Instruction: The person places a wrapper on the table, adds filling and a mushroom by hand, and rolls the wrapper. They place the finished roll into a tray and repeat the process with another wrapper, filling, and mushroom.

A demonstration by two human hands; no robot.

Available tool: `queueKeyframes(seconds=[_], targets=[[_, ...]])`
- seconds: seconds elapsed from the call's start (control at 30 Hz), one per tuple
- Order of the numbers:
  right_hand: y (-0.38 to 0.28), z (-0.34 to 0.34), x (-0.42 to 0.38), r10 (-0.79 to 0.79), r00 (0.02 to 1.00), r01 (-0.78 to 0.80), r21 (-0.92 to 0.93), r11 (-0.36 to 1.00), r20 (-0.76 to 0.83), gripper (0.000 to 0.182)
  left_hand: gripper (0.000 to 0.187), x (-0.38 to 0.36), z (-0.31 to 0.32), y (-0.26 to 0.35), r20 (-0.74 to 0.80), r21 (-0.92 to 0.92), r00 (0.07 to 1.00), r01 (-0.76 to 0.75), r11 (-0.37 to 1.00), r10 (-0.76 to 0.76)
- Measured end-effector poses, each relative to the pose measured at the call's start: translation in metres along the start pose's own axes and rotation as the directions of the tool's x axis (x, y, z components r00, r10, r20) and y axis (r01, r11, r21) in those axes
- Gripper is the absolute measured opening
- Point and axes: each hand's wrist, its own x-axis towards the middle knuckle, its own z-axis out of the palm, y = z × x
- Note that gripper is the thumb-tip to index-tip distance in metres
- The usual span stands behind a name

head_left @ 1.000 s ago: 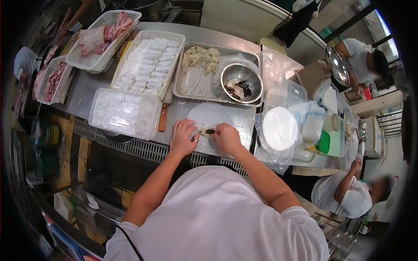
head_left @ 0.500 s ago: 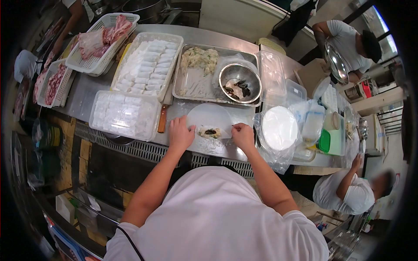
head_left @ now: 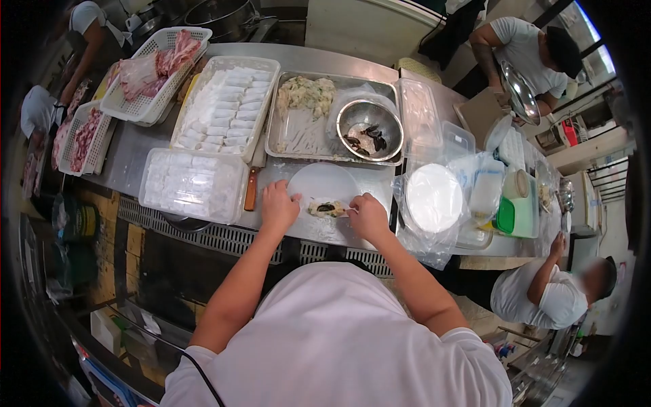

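A thin, round, translucent wrapper (head_left: pixel 323 179), like rice paper, lies flat on the steel table in front of me. Near its close edge sits a small mound of pale filling (head_left: pixel 317 209) topped with a dark piece. My right hand (head_left: pixel 369 217) pinches the wrapper's right edge, close beside the filling. At the left edge rests my left hand (head_left: pixel 279 207), thumb apart from its fingers. Beyond the wrapper, a metal tray (head_left: pixel 298 138) holds a heap of pale chopped mixture (head_left: pixel 305 93) and a steel bowl (head_left: pixel 369 129) with several dark pieces.
An open plastic tub of white rolls (head_left: pixel 227 102) and a lidded container (head_left: pixel 193 183) stand to the left, with a wooden-handled knife (head_left: pixel 251 188) beside them. Round white wrappers (head_left: pixel 434 201) in plastic lie right. Baskets of raw meat (head_left: pixel 139 112) sit far left. Other people work around the table.
My right hand has moved left, bringing the wrapper's right edge in towards the filling. My left hand has hardly moved. The view has shifted slightly.
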Motion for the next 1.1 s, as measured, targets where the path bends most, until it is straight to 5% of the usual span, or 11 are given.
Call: queueKeyframes(seconds=[0.1, 0.2, 0.3, 0.4, 0.5, 0.6, 0.7, 0.8, 0.83, 0.9, 1.1], targets=[[0.003, -0.001, 0.004, -0.063, 0.994, 0.04, 0.244, 0.969, 0.085, 0.021, 0.052, -0.001, 0.002, 0.0, -0.011, 0.036, 1.0, -0.021, 0.999, 0.022], [0.007, 0.01, 0.006, -0.066, 0.995, 0.085, 0.265, 0.96, -0.08, 0.026, 0.046, 0.0, 0.001, 0.0, -0.028, 0.012, 0.999, -0.041, 0.999, 0.041], [0.021, 0.004, 0.016, 0.151, 0.981, -0.146, 0.047, 0.988, -0.125, 0.026, 0.037, -0.001, -0.002, -0.001, 0.026, -0.02, 0.999, -0.02, 1.0, 0.021], [0.022, 0.0, 0.022, 0.302, 0.953, -0.303, 0.103, 0.948, 0.021, 0.029, 0.031, 0.0, 0.003, -0.004, -0.006, 0.03, 0.993, -0.118, 0.993, 0.118], [0.032, 0.018, 0.027, 0.276, 0.961, -0.278, 0.147, 0.949, 0.037, 0.025, 0.024, -0.004, -0.004, 0.004, 0.061, -0.13, 0.998, 0.021, 0.991, -0.013], [0.039, 0.035, 0.024, 0.43, 0.89, -0.418, 0.64, 0.645, 0.149, 0.021, 0.024, -0.015, 0.011, -0.002, -0.166, -0.189, 0.985, 0.019, 0.982, -0.052], [0.01, 0.008, 0.005, 0.466, 0.815, -0.523, 0.785, 0.331, 0.345, 0.023, 0.028, -0.025, 0.015, -0.012, 0.012, -0.505, 0.985, 0.156, 0.849, -0.174], [0.016, 0.016, 0.0, 0.429, 0.796, -0.601, 0.634, 0.486, 0.426, 0.019, 0.032, -0.027, 0.0, -0.007, 0.22, -0.308, 0.945, 0.305, 0.901, -0.244], [0.018, 0.02, -0.001, 0.422, 0.807, -0.588, 0.626, 0.512, 0.413, 0.02, 0.031, -0.03, -0.003, -0.004, 0.2, -0.314, 0.96, 0.252, 0.916, -0.196], [0.03, 0.044, 0.002, 0.408, 0.866, -0.497, 0.593, 0.634, 0.289, 0.018, 0.03, -0.038, -0.006, 0.0, 0.157, -0.321, 0.983, 0.144, 0.936, -0.098], [0.0, 0.044, -0.008, 0.352, 0.935, -0.272, 0.536, 0.799, -0.051, 0.016, 0.02, -0.042, 0.02, -0.017, 0.156, -0.409, 0.977, 0.196, 0.891, -0.143]])
